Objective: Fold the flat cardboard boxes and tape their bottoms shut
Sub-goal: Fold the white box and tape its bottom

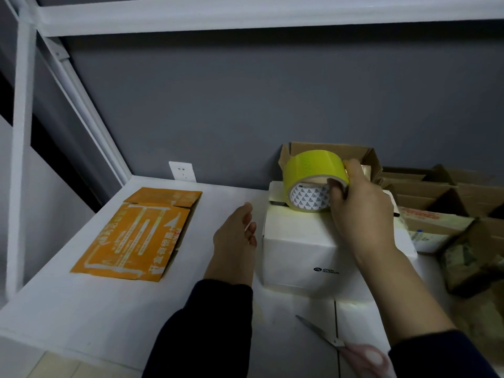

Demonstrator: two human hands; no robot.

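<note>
A white folded box (pixel 300 246) stands on the white table (pixel 109 309), right of centre. On its top sits a yellow tape roll (pixel 311 170), and my right hand (pixel 357 203) grips the roll, thumb in its core and fingers over the rim. My left hand (pixel 234 236) lies with straight fingers beside the box's left side, holding nothing. A flat orange cardboard box (pixel 136 233) lies on the table to the left. Scissors (pixel 321 334) with pink handles lie at the near edge, in front of the white box.
Several open brown cardboard boxes (pixel 436 195) crowd the right side and stand behind the white box. A white shelf frame (pixel 21 132) rises on the left, with a beam overhead. A wall socket (pixel 182 171) sits on the grey back wall.
</note>
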